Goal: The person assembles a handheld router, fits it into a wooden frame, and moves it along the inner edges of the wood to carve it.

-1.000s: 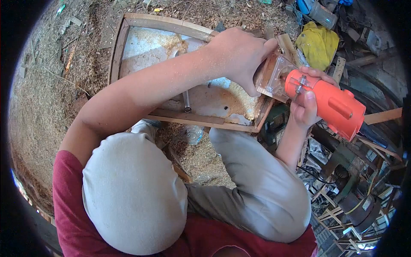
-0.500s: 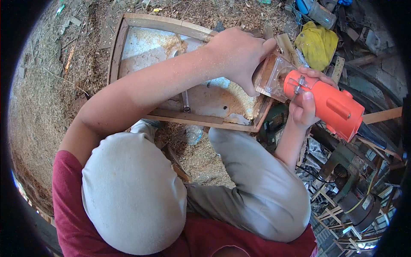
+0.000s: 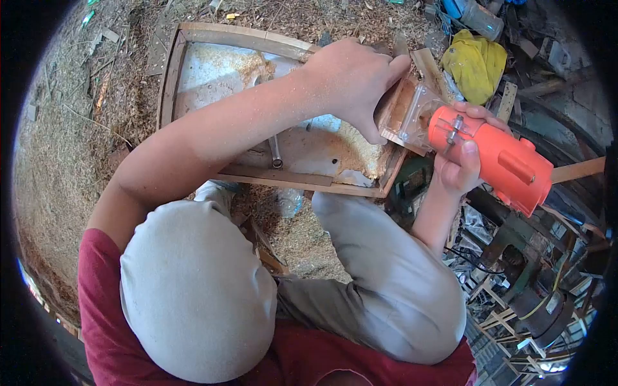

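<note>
An orange trim router (image 3: 496, 154) with a clear plastic base lies tilted in my right hand (image 3: 460, 164), its fingers and thumb wrapped round the body. The clear base rests against a small wooden block (image 3: 398, 106) near the right end of a curved wooden frame (image 3: 290, 182). My left hand (image 3: 354, 80) reaches across that frame and grips the block, thumb on the near side; the other fingers are partly hidden behind it. The router's bit is not plain to see. Inside the frame, a pale, dusty panel (image 3: 299, 154) carries sawdust and a short metal tube (image 3: 275, 154).
A yellow cloth (image 3: 475, 64) and a clear plastic bottle (image 3: 483, 27) lie beyond the router. Shavings and scraps cover the ground (image 3: 77, 141). My bent knees (image 3: 399, 270) are close to the frame's near edge. Machinery and wood pieces (image 3: 541, 315) crowd the lower right.
The router has shifted very slightly right, with my right hand still round it. My left hand keeps its grip on the block; the whole view has moved a little.
</note>
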The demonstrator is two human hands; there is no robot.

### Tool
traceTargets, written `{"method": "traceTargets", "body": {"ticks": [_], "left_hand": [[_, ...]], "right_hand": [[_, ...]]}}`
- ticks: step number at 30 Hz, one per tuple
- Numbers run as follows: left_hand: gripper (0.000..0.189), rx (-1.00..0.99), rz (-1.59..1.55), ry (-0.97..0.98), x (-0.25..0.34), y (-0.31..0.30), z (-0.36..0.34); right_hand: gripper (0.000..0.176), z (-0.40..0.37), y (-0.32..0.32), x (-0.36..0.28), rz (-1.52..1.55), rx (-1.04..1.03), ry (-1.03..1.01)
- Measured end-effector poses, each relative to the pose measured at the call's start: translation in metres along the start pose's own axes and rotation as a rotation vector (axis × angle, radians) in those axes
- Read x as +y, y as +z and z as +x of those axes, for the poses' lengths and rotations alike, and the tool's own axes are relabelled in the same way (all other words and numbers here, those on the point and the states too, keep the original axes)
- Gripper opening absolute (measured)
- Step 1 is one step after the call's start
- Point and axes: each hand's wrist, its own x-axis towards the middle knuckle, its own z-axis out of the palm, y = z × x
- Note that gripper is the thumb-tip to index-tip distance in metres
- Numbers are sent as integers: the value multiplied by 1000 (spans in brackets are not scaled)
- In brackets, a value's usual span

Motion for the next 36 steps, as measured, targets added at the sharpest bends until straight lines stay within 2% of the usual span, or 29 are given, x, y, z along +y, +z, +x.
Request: {"method": "traceTargets", "body": {"ticks": [4,7,14,16,19,21,22,25,26,29,33,34,36], "left_hand": [[105,-22,4,-13,2,-4,-1],[92,67,55,46,1,-2,-3],[99,-1,72,9,4,-6,-3],[107,-19,63,4,3,-4,-2],[104,101,76,65,1,3,-5],[102,89,42,62,1,3,-7],[101,83,26,63,2,3,-8],[95,226,-10,158,4,1,-11],[97,194,-20,161,6,-1,-12],[99,381,-127,249,5,1,-10],[105,336,-614,218,0,-6,-12],[111,438,-656,275,-4,-4,-10],[111,497,-692,305,2,-8,-7]], "right_hand": [[58,2,-3,-2,-24,-9,-17],[58,3,1,-4,-34,-11,-1],[58,4,0,-3,8,30,-11],[58,5,-3,-9,-9,70,-4],[54,7,-10,-20,55,209,27],[49,9,-19,-29,109,281,63],[47,11,-25,-34,126,295,84],[42,10,-37,-48,218,342,122],[43,7,-42,-50,245,339,123],[45,-2,-47,-58,281,350,147],[50,-15,-42,-68,323,417,186],[50,-20,-41,-70,297,466,167],[50,-32,-47,-77,332,423,176]]}}
